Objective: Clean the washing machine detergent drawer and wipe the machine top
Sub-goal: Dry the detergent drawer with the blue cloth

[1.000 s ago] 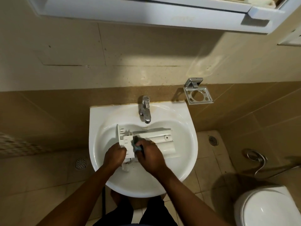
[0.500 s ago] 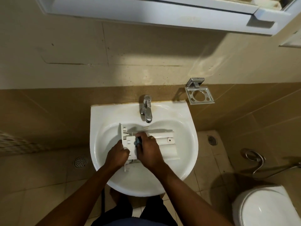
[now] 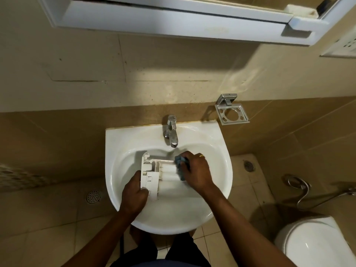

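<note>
Scrubbing step: left hand [image 3: 134, 191] grips the drawer [image 3: 154, 176] in the sink [image 3: 119, 143], right hand [image 3: 196, 170] clutches the cloth [image 3: 180, 160]; next likely calls for rinsing

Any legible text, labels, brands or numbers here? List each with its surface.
No text is legible.
Detergent drawer: small reddish marks on its front panel, too blurred to read.
Tap, sink, cabinet, cloth: no print visible.
</note>
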